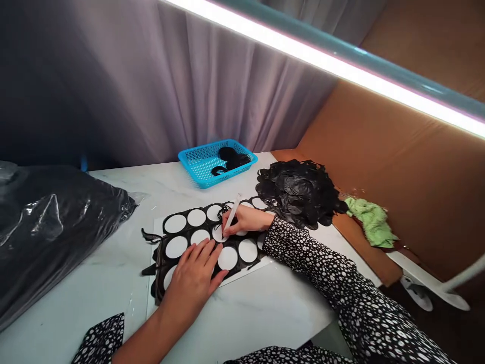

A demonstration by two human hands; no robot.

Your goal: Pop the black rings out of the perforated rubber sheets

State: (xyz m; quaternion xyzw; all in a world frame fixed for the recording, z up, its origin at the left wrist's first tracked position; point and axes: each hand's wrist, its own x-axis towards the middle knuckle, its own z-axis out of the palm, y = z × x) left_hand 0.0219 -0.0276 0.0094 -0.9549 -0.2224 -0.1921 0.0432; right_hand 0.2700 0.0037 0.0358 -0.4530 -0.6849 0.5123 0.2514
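Observation:
A black rubber-like sheet (189,233) with rows of round holes lies on a white board, and white shows through the holes. My left hand (197,268) rests flat on the sheet near its front edge, fingers spread. Over the middle of the sheet, my right hand (244,221) is closed around a slim white pen-like tool (232,215), its lower end at the rim of a hole. Thin black rings (223,212) hang by the right hand's fingers; how they are held is partly hidden. Black strips stick out at the sheet's left end.
Behind the sheet stands a blue basket (202,181) with bundles of thin black rings (237,160). A heap of black scrap (303,189) lies to the right, beside a green cloth (371,222). A large dark plastic bag (49,227) fills the left side. A bright tube light (303,50) crosses above.

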